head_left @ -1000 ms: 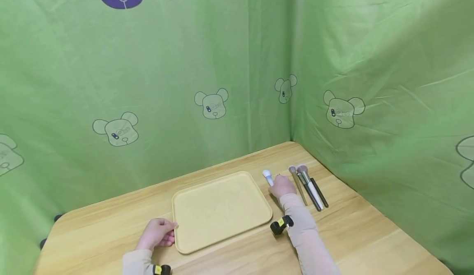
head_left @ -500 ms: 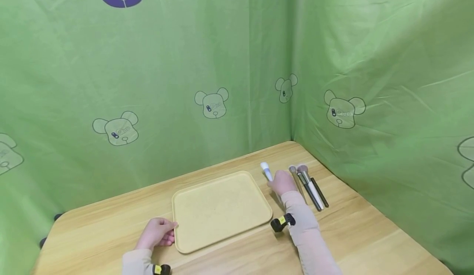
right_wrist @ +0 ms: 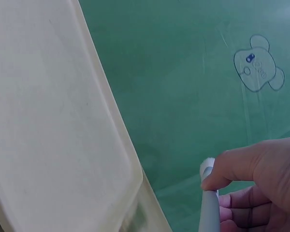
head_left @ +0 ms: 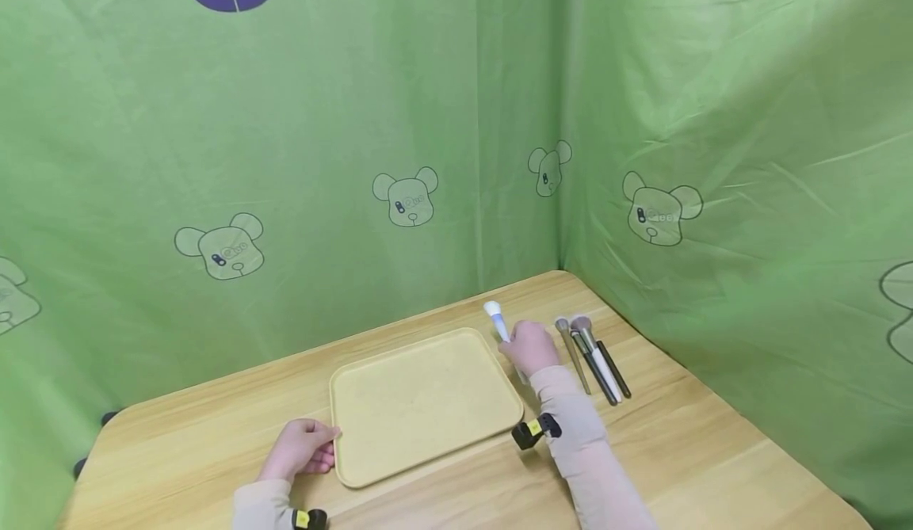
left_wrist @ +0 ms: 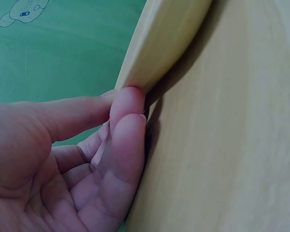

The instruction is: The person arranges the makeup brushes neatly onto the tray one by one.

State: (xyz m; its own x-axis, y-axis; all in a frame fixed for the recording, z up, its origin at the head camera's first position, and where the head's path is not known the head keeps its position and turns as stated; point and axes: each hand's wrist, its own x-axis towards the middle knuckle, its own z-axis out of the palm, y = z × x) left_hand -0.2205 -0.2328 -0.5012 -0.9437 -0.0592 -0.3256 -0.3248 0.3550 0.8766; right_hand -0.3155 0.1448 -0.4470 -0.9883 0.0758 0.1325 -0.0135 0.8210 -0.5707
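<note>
My right hand [head_left: 532, 348] pinches a makeup brush [head_left: 498, 322] with white bristles and a pale blue-and-white handle, just beyond the tray's right edge. In the right wrist view the thumb presses on the brush handle [right_wrist: 210, 210], and the other fingers curl behind it. My left hand [head_left: 301, 448] holds the left rim of a flat yellow tray [head_left: 428, 403]. Seen from the left wrist, the thumb and fingers [left_wrist: 128, 145] pinch the tray's edge [left_wrist: 159, 43]. Nothing lies on the tray.
Right of my right hand lie several more makeup brushes: one with a tan handle [head_left: 579, 364], one with a white handle [head_left: 605, 371] and dark-handled ones [head_left: 615, 369]. Green curtains [head_left: 321, 118] stand behind and to the right of the wooden table [head_left: 200, 419].
My right hand has lifted the white-bristled brush and moved it a little left and away, toward the tray's far right corner. My left hand stays on the tray rim.
</note>
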